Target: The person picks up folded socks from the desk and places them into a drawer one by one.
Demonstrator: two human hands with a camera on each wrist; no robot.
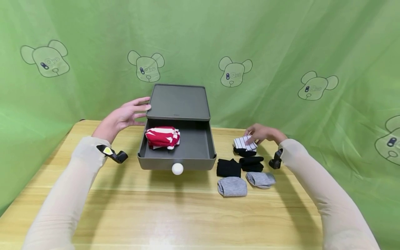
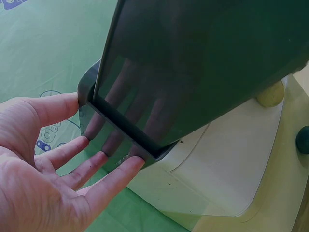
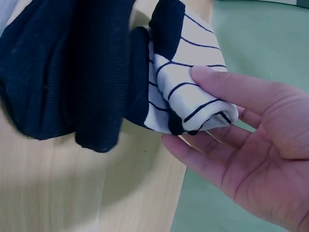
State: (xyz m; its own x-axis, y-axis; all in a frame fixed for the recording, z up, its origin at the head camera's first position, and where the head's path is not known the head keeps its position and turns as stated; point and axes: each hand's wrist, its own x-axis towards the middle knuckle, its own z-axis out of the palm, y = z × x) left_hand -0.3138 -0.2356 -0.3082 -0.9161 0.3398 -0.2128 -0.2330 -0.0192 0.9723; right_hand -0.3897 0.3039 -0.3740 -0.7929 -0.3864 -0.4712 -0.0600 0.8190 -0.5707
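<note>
Head looks forward-down, sharing the box (image 1: pixel 179 102) with left wrist's close-up, the striped sock (image 1: pixel 242 143) with right's.

– What colour is the box (image 1: pixel 178 102)?
– Dark grey, with a white knob (image 1: pixel 177 169).
– Any red?
– A red and white sock bundle (image 1: pixel 162 137). Also a white bundle (image 1: pixel 242 143) with thin dark stripes and black parts, 2 black bundles (image 1: pixel 228 168), 2 mottled grey bundles (image 1: pixel 232 186).
– Around them?
– Yellowish wood grain on the table (image 1: pixel 162 222), cream sleeves (image 1: pixel 62 198), and a green curtain (image 1: pixel 187 27) with dark-outlined bear heads (image 1: pixel 147 66).
</note>
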